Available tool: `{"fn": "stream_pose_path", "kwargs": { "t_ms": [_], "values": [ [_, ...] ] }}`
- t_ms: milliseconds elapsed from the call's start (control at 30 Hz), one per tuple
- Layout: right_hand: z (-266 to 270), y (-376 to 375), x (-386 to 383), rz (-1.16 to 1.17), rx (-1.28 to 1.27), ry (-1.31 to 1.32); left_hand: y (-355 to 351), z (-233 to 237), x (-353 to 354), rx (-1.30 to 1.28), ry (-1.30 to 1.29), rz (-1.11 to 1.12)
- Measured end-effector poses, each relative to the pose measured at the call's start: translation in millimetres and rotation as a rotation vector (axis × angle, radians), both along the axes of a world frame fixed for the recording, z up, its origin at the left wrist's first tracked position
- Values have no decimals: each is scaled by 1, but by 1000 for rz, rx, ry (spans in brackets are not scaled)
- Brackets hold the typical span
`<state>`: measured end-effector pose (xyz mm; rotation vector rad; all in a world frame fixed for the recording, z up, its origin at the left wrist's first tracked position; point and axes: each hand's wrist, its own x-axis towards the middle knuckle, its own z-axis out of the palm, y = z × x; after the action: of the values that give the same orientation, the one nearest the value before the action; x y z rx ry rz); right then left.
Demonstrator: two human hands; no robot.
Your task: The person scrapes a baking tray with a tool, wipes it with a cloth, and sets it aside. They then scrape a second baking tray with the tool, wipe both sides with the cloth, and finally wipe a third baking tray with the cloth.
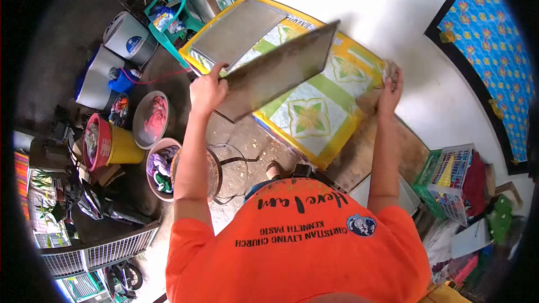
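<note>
My left hand [209,88] is closed on the near left edge of a thin grey rectangular panel [281,70], which it holds tilted above a table. A second grey framed panel [241,29] lies flat at the table's far left end. At the table's right edge, my right hand [391,87] has its fingers curled round a crumpled whitish cloth [388,70]. Under both hands is the table's covering [331,87], yellow-edged with green and white leaf squares.
A green plastic chair [171,0] stands at the far left, near a white washing machine [126,36]. Basins of clothes [154,118] and a yellow bucket [124,145] are on the floor at left. Crates [446,177] stand at right, below blue floral fabric [488,50].
</note>
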<state>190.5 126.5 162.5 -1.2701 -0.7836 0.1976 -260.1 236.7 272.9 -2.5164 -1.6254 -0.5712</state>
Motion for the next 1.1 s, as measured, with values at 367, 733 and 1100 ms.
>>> {"fn": "stream_pose_path", "kwargs": {
  "t_ms": [367,733,1100],
  "values": [
    [10,123,-327,97,1,-675,21,-1,36,43,-118,70],
    [-19,300,-153,-423,-233,-87,55,-6,14,377,14,-140],
    [-180,177,-305,-284,-665,436,60,-8,13,383,70,-75]
  ]
}}
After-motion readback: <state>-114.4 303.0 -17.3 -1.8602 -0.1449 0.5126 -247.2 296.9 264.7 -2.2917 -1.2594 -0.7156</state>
